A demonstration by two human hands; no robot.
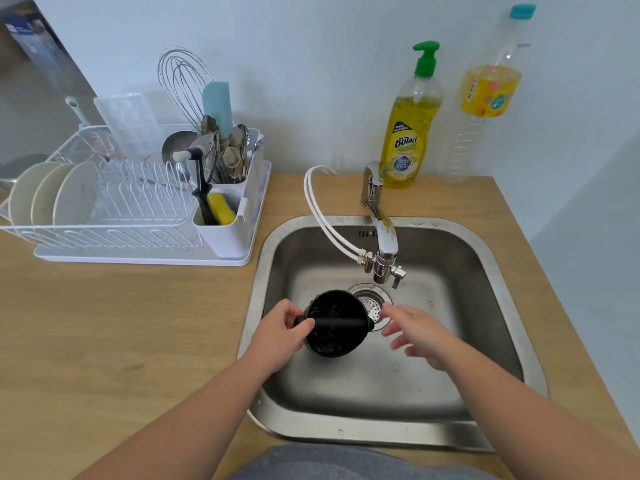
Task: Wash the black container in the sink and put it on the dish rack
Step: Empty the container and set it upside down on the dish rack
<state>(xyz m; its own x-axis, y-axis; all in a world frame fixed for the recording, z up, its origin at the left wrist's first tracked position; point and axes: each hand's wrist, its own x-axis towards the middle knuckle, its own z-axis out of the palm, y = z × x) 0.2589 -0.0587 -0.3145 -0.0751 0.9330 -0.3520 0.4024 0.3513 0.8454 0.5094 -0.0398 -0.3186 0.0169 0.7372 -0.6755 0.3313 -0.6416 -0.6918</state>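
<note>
The black container [334,332], round with a black bar handle across its top, is held over the steel sink [485,271], just left of the drain. My left hand [282,332] grips its left rim and the end of the handle. My right hand [414,332] hovers just right of it with fingers spread and blurred, holding nothing. The white wire dish rack [114,216] stands on the counter to the left, with three pale plates at its left end.
The chrome faucet [381,233] with white hoses reaches over the sink's back; no water shows. A utensil caddy [228,216] with a yellow sponge and brush sits at the rack's right end. Yellow dish soap [408,133] and a plastic bottle [485,98] stand by the wall.
</note>
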